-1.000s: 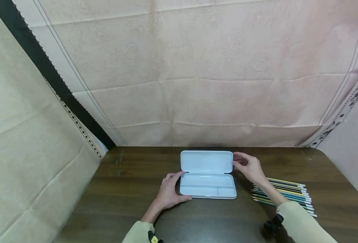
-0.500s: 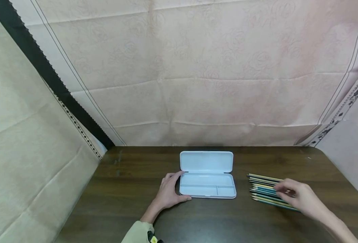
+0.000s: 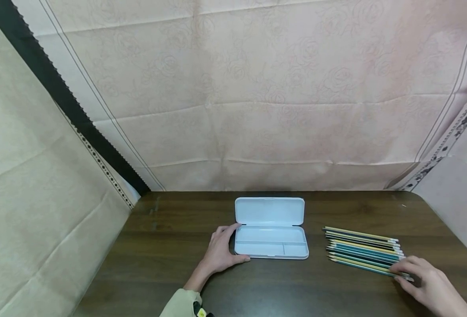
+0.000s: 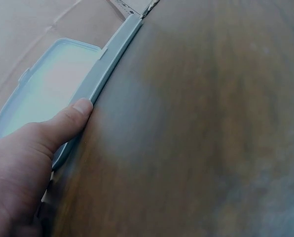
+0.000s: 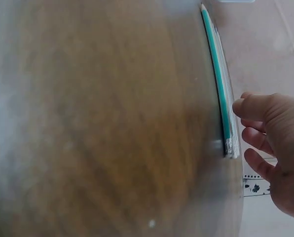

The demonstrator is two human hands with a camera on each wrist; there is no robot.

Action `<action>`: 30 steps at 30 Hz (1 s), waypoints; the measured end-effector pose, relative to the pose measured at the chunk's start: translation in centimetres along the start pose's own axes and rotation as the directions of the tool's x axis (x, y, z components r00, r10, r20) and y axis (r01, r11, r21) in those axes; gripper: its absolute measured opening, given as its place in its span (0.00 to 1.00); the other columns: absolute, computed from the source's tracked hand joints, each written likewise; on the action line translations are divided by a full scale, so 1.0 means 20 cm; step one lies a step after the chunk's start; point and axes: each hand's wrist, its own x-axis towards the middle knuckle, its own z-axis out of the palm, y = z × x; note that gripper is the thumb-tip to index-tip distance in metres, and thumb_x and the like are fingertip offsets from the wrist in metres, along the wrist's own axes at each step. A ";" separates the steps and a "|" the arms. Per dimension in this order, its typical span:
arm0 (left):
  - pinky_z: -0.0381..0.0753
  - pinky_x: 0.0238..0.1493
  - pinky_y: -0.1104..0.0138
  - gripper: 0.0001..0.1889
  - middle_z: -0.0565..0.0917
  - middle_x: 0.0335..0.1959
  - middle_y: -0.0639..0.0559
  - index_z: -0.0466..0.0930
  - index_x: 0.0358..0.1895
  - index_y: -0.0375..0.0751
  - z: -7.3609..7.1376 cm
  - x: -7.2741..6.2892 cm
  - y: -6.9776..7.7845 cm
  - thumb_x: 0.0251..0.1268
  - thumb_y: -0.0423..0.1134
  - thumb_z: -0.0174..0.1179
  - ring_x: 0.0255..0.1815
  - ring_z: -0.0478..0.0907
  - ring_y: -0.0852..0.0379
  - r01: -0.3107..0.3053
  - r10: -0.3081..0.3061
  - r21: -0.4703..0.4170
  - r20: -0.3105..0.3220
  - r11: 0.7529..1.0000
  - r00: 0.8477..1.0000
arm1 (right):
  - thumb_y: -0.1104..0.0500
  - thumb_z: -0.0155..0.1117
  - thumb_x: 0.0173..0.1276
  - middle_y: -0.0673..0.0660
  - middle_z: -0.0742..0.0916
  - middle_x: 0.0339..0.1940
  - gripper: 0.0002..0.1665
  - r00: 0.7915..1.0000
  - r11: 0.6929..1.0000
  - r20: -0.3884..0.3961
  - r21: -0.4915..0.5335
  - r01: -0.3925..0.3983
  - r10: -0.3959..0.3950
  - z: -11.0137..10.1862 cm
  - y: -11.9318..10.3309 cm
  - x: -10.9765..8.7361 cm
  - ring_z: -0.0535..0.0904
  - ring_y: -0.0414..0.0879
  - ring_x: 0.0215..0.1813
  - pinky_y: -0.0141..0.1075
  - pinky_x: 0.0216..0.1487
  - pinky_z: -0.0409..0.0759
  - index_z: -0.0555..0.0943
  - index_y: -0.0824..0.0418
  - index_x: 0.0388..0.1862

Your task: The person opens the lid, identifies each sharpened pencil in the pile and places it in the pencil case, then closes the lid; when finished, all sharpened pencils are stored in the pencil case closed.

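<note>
Pale cloth [image 3: 277, 110] hangs behind and on both sides, a black strip [image 3: 64, 99] slanting down its left corner, and walls in a brown wooden table [image 3: 158, 255] where a light-blue case [image 3: 269, 235] lies with its lid open at the back. Left hand [image 3: 219, 253] spans the case's left end, thumb on the front edge and a finger by the hinge; right hand [image 3: 428, 281], fingers loosely bent and slightly parted, covers the far-right ends of the nearest pencils [image 3: 362, 251], rowed right of the case, though I cannot tell whether it touches them.
</note>
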 end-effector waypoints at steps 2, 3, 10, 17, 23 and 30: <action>0.67 0.56 0.45 0.49 0.74 0.64 0.48 0.68 0.72 0.50 0.00 0.00 0.00 0.44 0.60 0.78 0.62 0.65 0.45 -0.003 0.003 0.000 0.000 1.000 1.000 | 0.74 0.84 0.27 0.37 0.81 0.36 0.33 1.000 1.000 -0.008 0.000 -0.002 0.002 0.00 0.01 -0.02 0.73 0.27 0.42 0.18 0.37 0.67 0.85 0.45 0.32; 0.66 0.56 0.45 0.49 0.74 0.64 0.48 0.68 0.72 0.50 0.00 0.00 0.00 0.44 0.60 0.78 0.62 0.65 0.45 -0.004 0.004 0.000 0.000 1.000 1.000 | 0.69 0.86 0.32 0.37 0.81 0.36 0.29 1.000 1.000 -0.017 0.012 0.006 -0.005 0.00 0.02 -0.02 0.73 0.27 0.42 0.18 0.37 0.67 0.85 0.46 0.32; 0.66 0.56 0.44 0.49 0.74 0.64 0.47 0.68 0.72 0.50 0.00 0.00 0.00 0.44 0.60 0.78 0.63 0.66 0.44 0.000 0.000 0.000 0.000 1.000 1.000 | 0.35 0.67 0.63 0.40 0.82 0.38 0.20 0.995 0.991 -0.061 0.102 0.090 -0.085 0.02 0.04 -0.03 0.71 0.25 0.45 0.20 0.37 0.68 0.86 0.49 0.34; 0.66 0.56 0.44 0.49 0.74 0.64 0.47 0.68 0.72 0.49 0.00 0.01 0.00 0.44 0.60 0.78 0.62 0.66 0.44 -0.010 0.010 0.004 -0.006 1.000 1.000 | 0.47 0.81 0.55 0.40 0.82 0.38 0.13 0.994 0.991 -0.043 0.092 0.100 -0.096 0.03 0.05 -0.03 0.70 0.25 0.45 0.20 0.38 0.67 0.85 0.48 0.34; 0.66 0.56 0.44 0.49 0.74 0.63 0.47 0.68 0.72 0.49 -0.01 0.00 0.00 0.45 0.60 0.78 0.62 0.66 0.44 -0.009 0.009 0.004 -0.009 1.000 1.000 | 0.31 0.56 0.69 0.39 0.81 0.37 0.24 0.991 0.990 -0.048 0.061 0.129 -0.126 0.04 0.05 -0.01 0.72 0.27 0.43 0.21 0.39 0.67 0.85 0.48 0.33; 0.66 0.56 0.44 0.49 0.73 0.64 0.47 0.67 0.72 0.50 0.00 0.00 0.00 0.45 0.61 0.78 0.62 0.65 0.44 -0.005 0.005 0.010 0.002 1.000 1.000 | 0.45 0.80 0.56 0.36 0.80 0.37 0.12 0.993 0.994 0.032 -0.010 0.110 -0.110 0.03 0.05 -0.01 0.75 0.34 0.38 0.20 0.37 0.67 0.84 0.45 0.32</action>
